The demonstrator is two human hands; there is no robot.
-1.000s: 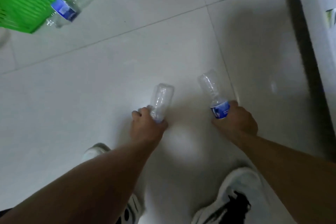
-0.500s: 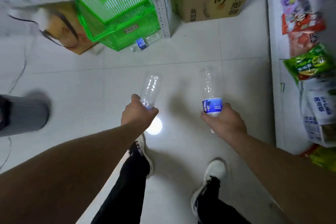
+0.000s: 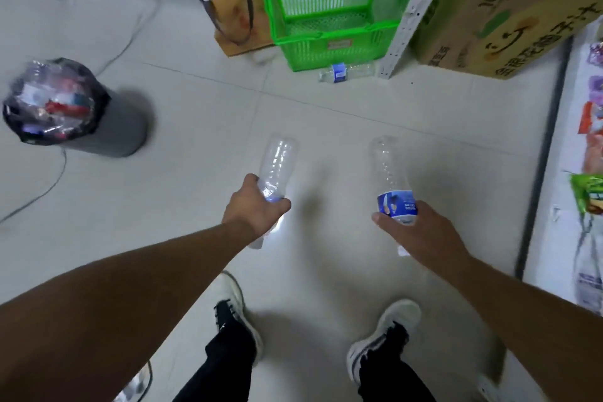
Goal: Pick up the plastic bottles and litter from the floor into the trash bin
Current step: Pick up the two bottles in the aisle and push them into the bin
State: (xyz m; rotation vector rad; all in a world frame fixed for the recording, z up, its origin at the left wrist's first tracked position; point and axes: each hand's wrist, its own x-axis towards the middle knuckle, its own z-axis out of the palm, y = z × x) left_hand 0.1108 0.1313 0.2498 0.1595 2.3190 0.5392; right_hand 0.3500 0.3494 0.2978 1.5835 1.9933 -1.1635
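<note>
The trash bin (image 3: 107, 130) stands well off to your left, already heaped with bagged litter. Open floor (image 3: 202, 101) lies between; only a thin cable trails beside its base. Your left hand (image 3: 253, 210) is clamped on a bare bottle (image 3: 277, 166), your right hand (image 3: 421, 232) on a labelled bottle (image 3: 391, 186). A third bottle (image 3: 346, 72) lies against the green basket (image 3: 326, 26), still to collect.

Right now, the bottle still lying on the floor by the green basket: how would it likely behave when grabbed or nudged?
The blue-labelled plastic bottle looks clear and empty, so probably very light. It lies on its side on smooth floor tile, so a nudge would likely roll it, perhaps against the green basket. Its thin walls would probably dent under a firm squeeze.
</note>
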